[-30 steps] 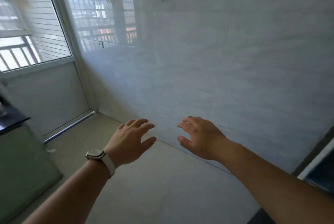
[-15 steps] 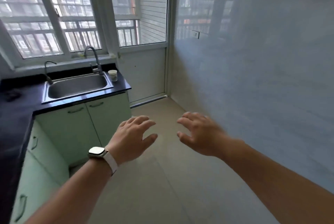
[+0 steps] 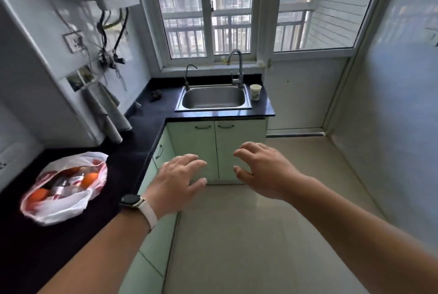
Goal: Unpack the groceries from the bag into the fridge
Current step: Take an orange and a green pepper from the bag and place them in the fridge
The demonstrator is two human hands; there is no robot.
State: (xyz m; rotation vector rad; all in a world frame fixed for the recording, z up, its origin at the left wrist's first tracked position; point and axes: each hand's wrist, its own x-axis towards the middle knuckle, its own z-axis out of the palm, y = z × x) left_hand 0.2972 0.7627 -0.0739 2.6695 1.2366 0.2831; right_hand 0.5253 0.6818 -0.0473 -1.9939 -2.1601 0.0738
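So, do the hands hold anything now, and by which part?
Nothing is held. The left hand and right hand are open in the air; the bag lies untouched on the counter.

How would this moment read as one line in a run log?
left hand: open, empty | right hand: open, empty | grocery bag: on counter, untouched | fridge: not visible

bag (image 3: 64,201): thin crinkly plastic, translucent, left of left hand (image 3: 176,182) | countertop (image 3: 142,127): glossy black, smooth | sink (image 3: 213,99): brushed metal, beyond both hands | cup (image 3: 255,91): paper-like, matt | floor (image 3: 237,234): smooth pale tile, below hands
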